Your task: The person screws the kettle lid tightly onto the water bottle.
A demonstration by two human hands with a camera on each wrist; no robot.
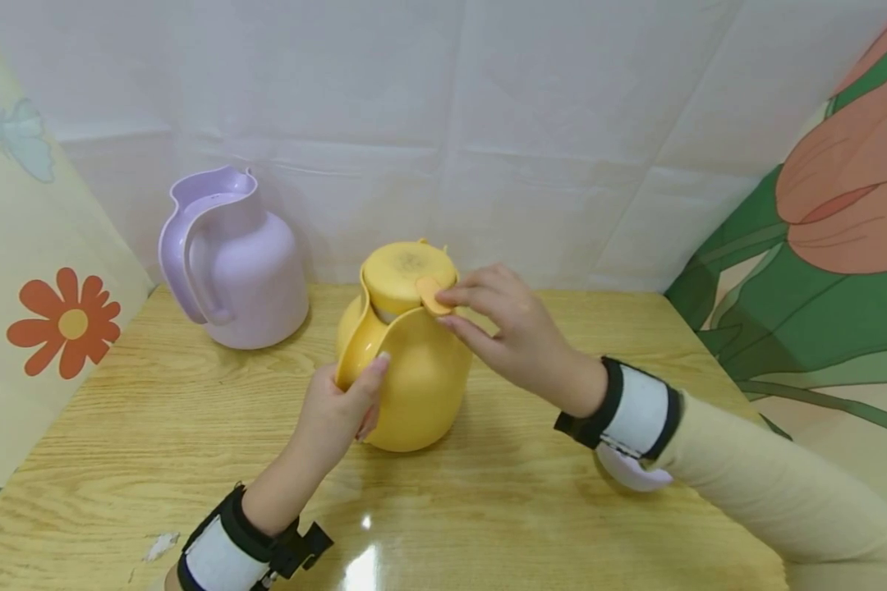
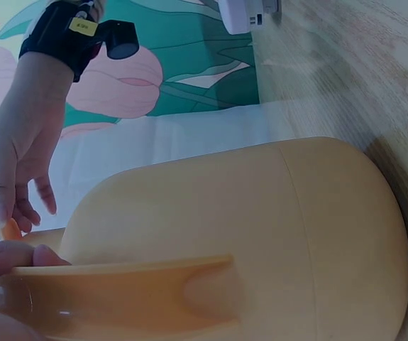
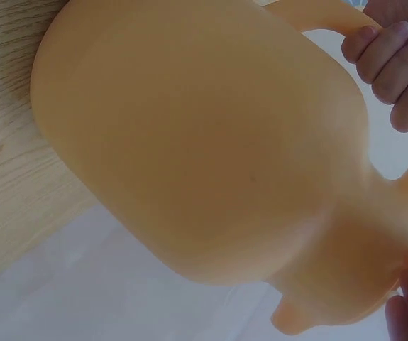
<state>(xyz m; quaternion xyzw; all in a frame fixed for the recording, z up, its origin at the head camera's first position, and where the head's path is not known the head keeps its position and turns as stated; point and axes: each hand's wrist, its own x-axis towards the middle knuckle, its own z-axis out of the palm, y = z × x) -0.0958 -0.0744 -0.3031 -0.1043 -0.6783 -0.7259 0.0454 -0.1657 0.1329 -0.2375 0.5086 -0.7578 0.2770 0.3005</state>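
Note:
A yellow vacuum jug [image 1: 421,386] stands upright on the table, its round lid [image 1: 406,264] seated in the mouth. My left hand [image 1: 343,402] grips the jug's handle [image 1: 362,345], thumb on top; in the right wrist view its curled fingers [image 3: 392,67] wrap round the handle. At the near right edge of the lid, my right hand [image 1: 510,324] pinches an orange tab [image 1: 433,295] between thumb and fingers. In the left wrist view, the right hand [image 2: 23,156] reaches down to that tab, partly hidden behind the left thumb.
A lilac jug [image 1: 247,271] of like shape stands at the back left, with no lid seen at its mouth. Beneath my right wrist lies a small lilac object [image 1: 636,474], mostly hidden. White sheeting [image 1: 547,164] rises behind the wooden table [image 1: 532,517].

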